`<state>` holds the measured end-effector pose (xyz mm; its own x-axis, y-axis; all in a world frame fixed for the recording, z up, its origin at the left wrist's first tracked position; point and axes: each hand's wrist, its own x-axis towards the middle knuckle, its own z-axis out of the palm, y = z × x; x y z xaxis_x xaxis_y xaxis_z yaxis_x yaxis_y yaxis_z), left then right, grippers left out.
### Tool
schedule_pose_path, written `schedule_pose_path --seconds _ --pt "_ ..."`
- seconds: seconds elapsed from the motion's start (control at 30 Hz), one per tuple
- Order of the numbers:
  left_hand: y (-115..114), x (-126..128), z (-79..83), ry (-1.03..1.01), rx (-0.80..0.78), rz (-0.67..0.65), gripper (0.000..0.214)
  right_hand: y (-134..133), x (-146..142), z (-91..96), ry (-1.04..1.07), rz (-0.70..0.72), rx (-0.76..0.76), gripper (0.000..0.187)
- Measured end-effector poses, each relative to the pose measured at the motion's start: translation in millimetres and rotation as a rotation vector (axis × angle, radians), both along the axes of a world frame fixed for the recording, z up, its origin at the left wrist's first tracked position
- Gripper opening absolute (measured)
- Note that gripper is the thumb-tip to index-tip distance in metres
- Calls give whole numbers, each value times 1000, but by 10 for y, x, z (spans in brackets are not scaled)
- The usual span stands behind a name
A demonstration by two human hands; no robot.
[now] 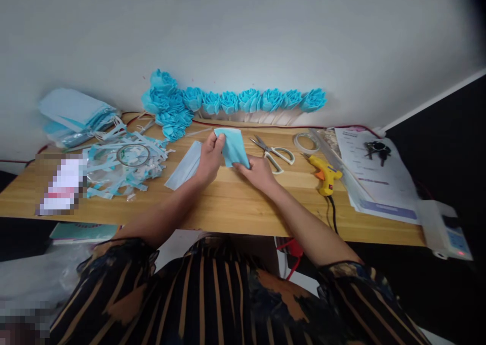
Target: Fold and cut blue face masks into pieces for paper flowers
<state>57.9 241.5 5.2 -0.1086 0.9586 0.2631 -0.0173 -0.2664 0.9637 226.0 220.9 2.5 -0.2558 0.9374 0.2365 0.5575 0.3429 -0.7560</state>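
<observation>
Between both hands I hold a folded piece of light-blue face-mask fabric [234, 147] above the table. My left hand [211, 155] pinches its upper left corner, thumb on top. My right hand [258, 172] grips the lower right corner between thumb and fingers. Flat on the wood beside my left wrist lies a pale blue face mask [185, 167]. Scissors [274, 153] with white handles rest just right of the fabric, blades partly apart. Farther right is a yellow glue gun [325, 175] with its nozzle pointing up and left.
Blue fabric flowers [249, 101] on sticks lean along the wall. Cut strips [148, 155] and a tape roll [132, 155] are heaped at left, near stacked masks [76, 112]. Another tape roll [307, 142], papers [379, 173] and keys [377, 149] lie at right. A black cord [333, 214] crosses the front edge.
</observation>
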Motion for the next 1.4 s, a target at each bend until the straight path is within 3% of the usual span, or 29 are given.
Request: schedule_pose_path --seconds 0.17,0.3,0.4,0.5,0.63,0.9,1.0,1.1,1.2,1.3,1.4 --pt "-43 3 -40 161 37 174 40 -114 -174 -73 -95 109 40 44" --pt "4 -28 -61 214 65 234 44 -153 -207 -29 4 163 -111 59" --pt "45 -57 -63 225 87 267 43 -124 -129 70 184 216 -229 58" --pt "23 -43 -55 278 94 255 40 -91 -60 141 303 181 -232 58" --pt "-30 3 -55 379 137 225 36 -90 -63 133 291 91 -170 62" --pt "93 -103 -83 399 193 323 47 7 24 97 581 -14 -235 52" --pt "48 -71 -68 412 176 290 38 24 47 94 605 24 -264 56" --pt "-25 -12 -38 423 164 208 29 5 22 82 490 58 -236 56" --pt "-50 12 -12 428 164 177 27 17 20 73 451 8 -182 54" --pt "-38 10 -8 422 147 181 28 78 89 89 561 -92 -120 47" --pt "-53 28 -16 431 135 85 23 120 179 134 616 -126 -40 42"
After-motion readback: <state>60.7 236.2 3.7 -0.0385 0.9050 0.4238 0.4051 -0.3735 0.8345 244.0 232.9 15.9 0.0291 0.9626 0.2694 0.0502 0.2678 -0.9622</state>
